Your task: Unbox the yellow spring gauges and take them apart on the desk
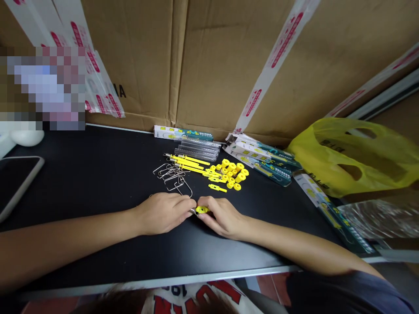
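My left hand (168,213) is closed, its fingertips pinching a small silver metal piece (192,211) whose exact kind is mostly hidden. Against it, my right hand (224,216) pinches a small yellow plastic piece (202,209) between thumb and forefinger. The two parts meet, but I cannot tell whether they are joined. Just beyond my left hand lie several bent wire hooks (173,176). Past those are yellow strips (188,163) with metal ends. Several yellow ring-shaped caps (240,176) sit in a heap, with a flat yellow piece (217,188) in front.
Clear plastic tubes (198,149) lie behind the strips. Printed boxes (262,157) are at the back right, another box (334,213) farther right. A yellow plastic bag (314,148) stands by the cardboard (222,65). A phone (18,181) rests on the black table (98,174) at left.
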A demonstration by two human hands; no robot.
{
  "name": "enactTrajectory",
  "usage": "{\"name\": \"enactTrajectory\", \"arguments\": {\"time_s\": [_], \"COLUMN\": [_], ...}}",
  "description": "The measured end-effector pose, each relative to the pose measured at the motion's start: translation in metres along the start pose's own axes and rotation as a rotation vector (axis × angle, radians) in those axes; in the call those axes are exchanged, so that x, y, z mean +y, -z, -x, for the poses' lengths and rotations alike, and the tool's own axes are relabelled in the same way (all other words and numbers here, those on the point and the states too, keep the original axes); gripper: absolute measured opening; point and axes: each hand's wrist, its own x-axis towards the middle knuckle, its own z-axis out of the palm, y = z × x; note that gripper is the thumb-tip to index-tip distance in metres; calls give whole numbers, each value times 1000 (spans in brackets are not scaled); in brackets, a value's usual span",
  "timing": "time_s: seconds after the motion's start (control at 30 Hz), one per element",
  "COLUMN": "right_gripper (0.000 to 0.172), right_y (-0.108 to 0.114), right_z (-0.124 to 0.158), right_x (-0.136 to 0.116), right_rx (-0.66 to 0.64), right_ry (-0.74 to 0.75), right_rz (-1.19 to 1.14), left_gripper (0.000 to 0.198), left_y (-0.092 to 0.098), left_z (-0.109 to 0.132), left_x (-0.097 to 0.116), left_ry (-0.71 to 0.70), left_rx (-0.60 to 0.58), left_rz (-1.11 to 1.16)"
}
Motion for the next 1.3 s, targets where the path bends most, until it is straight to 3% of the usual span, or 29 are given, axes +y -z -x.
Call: {"name": "enactTrajectory", "arguments": {"time_s": [0.53,0.87,1.17,1.3], "right_gripper": [19,32,36,29], "right_y": [0,12,11,12], "right_z": [0,-3,-3,-3], "right_x": [3,-2,-1,-1], "right_rx": [-71,-184,-154,-118], "right_ry": [-27,-109,-168,-147], "right_rz": [-61,-415,-520,-407], "left_gripper": [31,28,28,30], "left_y": [3,0,0,1], "left_z": [-1,0,0,0], "left_x": [1,-7,-9,-9], "left_ry": [-19,101,129,86], "left_rx": [12,-2,13,34], "left_rz": [-115,-5,22,-6]}}
